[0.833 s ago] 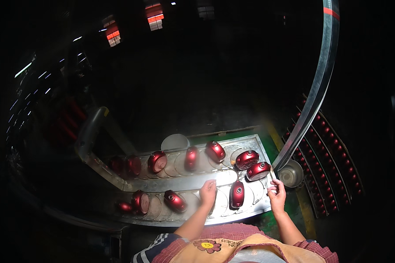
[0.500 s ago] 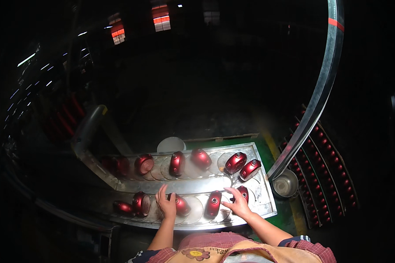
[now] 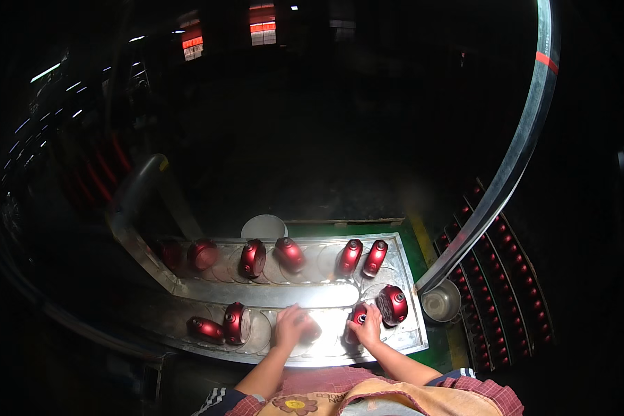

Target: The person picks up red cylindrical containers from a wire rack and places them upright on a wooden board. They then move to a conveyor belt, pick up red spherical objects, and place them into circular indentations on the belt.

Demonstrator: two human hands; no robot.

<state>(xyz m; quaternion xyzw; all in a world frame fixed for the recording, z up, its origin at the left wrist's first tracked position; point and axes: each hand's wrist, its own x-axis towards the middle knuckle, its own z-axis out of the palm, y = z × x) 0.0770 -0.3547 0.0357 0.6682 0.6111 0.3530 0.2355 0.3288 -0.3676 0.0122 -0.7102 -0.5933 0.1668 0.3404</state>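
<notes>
My right hand (image 3: pixel 370 328) is closed around a glossy red rounded housing (image 3: pixel 359 315) with a small grey neck, on the near side of the metal worktable (image 3: pixel 414 326). Just right of it, another red housing (image 3: pixel 394 305) sits at the table's end. My left hand (image 3: pixel 289 327) is smeared by motion beside a blurred red housing (image 3: pixel 310 328); whether it grips this one cannot be made out. Farther left on the near row are an upright red housing (image 3: pixel 236 323) and one lying tilted (image 3: pixel 206 329).
Several more red housings (image 3: pixel 253 258) stand on discs along the far row, beyond a raised metal strip (image 3: pixel 291 295). A metal pot (image 3: pixel 440 301) is by the right end, below a curved metal post (image 3: pixel 527 132). Racks of red pieces (image 3: pixel 506 277) fill the right; a white round container (image 3: pixel 264 227) is behind.
My right hand has closed on a red housing. My left hand has shifted right and blurred. Far-row housings have travelled left, near-row ones right; the view has shifted slightly.
</notes>
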